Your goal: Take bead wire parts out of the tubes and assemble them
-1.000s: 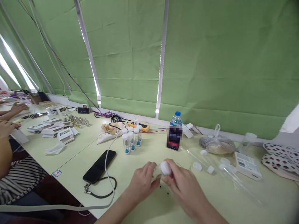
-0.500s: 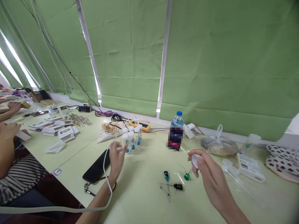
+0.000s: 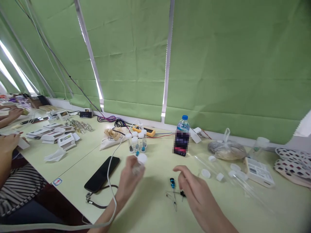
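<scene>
My left hand, slightly blurred, is closed around a small clear tube with a white cap facing up. What sits inside this tube cannot be made out. Just behind it stand several capped clear tubes holding small blue and dark pieces. My right hand hovers over the table, its index finger bent loosely away from the others, and nothing shows in it. Below its fingertips lie a blue metallic piece with thin wires and a black piece, partly covered by the hand.
A white disc cap and long clear tubes lie right. A phone lies left, under a white cable. Behind are a bottle, an upright phone and a plastic bag. A co-worker's hand is far left.
My left hand has moved right from the tube group with a capped tube in it. My right hand has let go of the white disc, now on the table, and moved left and down.
</scene>
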`<control>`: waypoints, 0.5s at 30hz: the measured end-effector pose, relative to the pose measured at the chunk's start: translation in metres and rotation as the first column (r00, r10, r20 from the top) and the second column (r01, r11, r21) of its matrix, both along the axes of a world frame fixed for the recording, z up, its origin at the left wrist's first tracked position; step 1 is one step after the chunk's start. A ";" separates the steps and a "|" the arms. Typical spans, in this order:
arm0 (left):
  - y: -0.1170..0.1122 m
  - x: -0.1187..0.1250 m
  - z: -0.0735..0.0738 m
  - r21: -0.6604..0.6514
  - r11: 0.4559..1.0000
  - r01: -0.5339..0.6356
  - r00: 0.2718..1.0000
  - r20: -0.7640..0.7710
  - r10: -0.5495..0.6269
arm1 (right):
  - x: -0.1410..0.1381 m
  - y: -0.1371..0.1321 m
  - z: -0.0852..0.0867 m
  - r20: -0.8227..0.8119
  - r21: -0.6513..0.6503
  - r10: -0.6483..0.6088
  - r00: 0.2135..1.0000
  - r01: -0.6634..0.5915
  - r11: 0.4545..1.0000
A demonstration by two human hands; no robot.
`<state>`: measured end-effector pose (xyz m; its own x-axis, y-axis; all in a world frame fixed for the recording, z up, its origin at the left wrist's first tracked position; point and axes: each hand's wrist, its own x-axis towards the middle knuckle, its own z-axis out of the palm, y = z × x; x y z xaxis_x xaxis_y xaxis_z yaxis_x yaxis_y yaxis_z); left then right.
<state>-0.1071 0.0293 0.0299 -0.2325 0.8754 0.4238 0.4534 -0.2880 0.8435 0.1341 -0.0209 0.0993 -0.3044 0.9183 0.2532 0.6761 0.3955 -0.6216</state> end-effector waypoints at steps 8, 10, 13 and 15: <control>-0.047 0.050 0.024 -0.381 0.455 0.805 0.571 0.289 -0.769 | -0.003 -0.009 -0.011 0.378 0.074 0.274 0.884 -0.324 0.943; -0.044 0.048 0.020 -0.393 0.235 0.889 0.419 0.492 -0.763 | 0.017 -0.013 -0.010 0.300 0.141 0.259 0.918 -0.311 0.940; -0.041 0.044 0.011 -0.357 0.081 0.930 0.319 0.680 -0.661 | 0.066 -0.005 -0.008 0.067 0.240 0.025 0.997 -0.040 0.970; -0.039 0.041 0.007 -0.357 0.085 0.930 0.332 0.721 -0.608 | 0.109 0.009 -0.008 -0.012 0.239 -0.228 0.974 0.224 0.945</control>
<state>-0.0661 -0.0099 0.0373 0.8031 0.5504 -0.2283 0.0141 0.3655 0.9307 0.2431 -0.0120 0.0917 -0.1012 0.8776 0.4687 0.7738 0.3655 -0.5173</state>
